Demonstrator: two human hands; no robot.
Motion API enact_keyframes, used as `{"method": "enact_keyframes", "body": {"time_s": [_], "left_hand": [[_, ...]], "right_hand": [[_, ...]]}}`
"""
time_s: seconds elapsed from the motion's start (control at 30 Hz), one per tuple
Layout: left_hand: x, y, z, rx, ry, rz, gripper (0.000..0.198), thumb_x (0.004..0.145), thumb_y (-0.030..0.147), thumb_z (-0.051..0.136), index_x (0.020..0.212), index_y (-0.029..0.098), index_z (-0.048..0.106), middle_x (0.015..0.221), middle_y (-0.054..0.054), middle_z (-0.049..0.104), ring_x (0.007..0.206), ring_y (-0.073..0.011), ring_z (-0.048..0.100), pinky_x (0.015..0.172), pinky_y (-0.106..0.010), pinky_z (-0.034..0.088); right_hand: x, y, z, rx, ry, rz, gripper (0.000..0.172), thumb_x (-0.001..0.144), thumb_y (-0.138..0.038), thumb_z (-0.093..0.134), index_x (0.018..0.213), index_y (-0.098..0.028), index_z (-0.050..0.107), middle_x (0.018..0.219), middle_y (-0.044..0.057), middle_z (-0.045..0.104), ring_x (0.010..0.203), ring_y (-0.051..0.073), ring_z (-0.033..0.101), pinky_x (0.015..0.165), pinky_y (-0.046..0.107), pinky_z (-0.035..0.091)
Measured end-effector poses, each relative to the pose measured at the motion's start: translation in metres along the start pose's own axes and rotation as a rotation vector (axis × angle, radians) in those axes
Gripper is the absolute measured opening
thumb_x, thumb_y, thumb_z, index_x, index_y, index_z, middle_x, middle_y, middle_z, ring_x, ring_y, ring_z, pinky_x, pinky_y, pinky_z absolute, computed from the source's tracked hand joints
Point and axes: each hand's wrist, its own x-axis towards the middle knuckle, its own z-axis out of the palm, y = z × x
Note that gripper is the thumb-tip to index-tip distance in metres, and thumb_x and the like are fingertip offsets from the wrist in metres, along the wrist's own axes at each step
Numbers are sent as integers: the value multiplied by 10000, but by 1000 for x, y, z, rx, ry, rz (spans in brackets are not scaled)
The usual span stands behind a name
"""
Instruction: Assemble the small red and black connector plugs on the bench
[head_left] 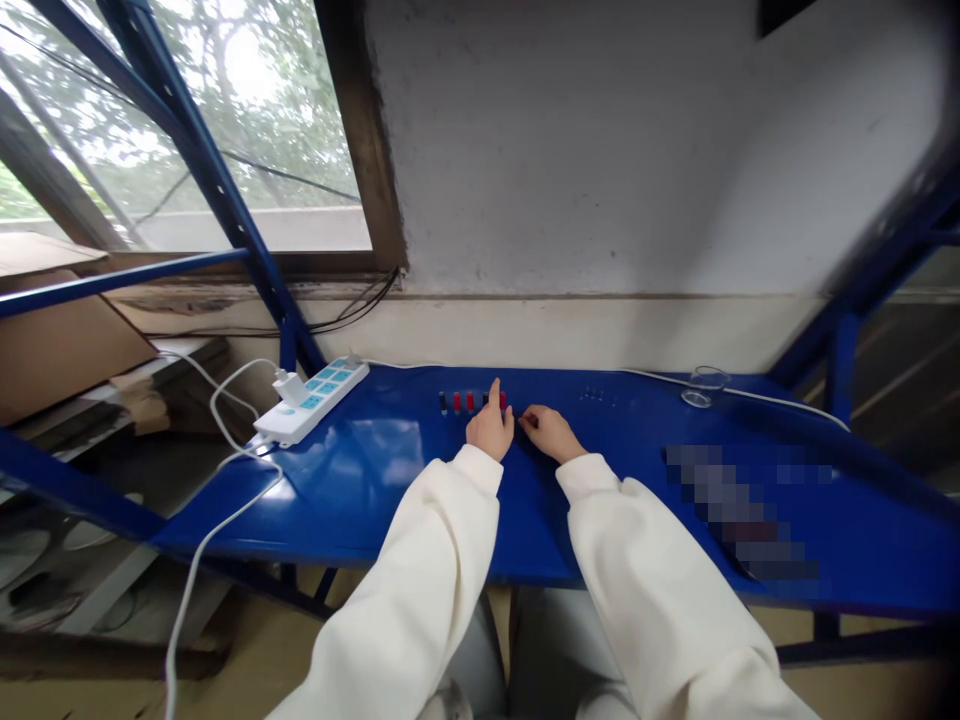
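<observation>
Several small red and black cylinder-like pieces stand in a row near the back of the blue table, among them a black piece [442, 403] at the left end and a red piece [470, 401]. My left hand [490, 432] is at the right end of this row, index finger stretched forward and thumb apart. Beside its thumb and finger is another red piece [502, 400], partly covered. Just to the right, my right hand [553, 432] has its fingertips drawn together low over the table; what they hold, if anything, is too small to make out.
Several tiny clear pieces [591, 394] lie right of my hands. A clear round container [697, 397] stands farther right, near a white cable. A blurred dark object [724, 510] lies at the right. A white power strip [315, 400] with a plugged-in cable occupies the left end.
</observation>
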Motion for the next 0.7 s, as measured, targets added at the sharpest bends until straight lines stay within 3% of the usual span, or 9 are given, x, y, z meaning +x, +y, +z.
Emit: {"method": "enact_keyframes", "body": {"time_s": [0.33, 0.5, 0.7], "left_hand": [[9, -1, 5, 33, 3, -13, 586, 853, 375, 296, 1367, 202, 72, 894, -85, 638, 762, -188, 618, 686, -259, 436], [15, -7, 16, -45, 48, -7, 481, 858, 378, 293, 1289, 166, 279, 897, -108, 635, 813, -204, 610, 692, -275, 431], [18, -11, 21, -162, 99, 38, 239, 845, 310, 365, 997, 198, 511, 861, -69, 628, 808, -166, 596, 708, -261, 427]], "right_hand": [[-1, -2, 0, -9, -14, -6, 121, 759, -237, 464, 757, -188, 575, 768, 39, 609, 659, 123, 533, 571, 207, 344], [-1, -3, -1, -9, -20, -1, 115, 756, -235, 467, 758, -188, 572, 766, 36, 608, 655, 121, 531, 576, 208, 343], [-1, -2, 0, -11, -19, -4, 98, 762, -233, 470, 754, -192, 558, 772, 32, 607, 661, 121, 532, 582, 207, 340]]}}
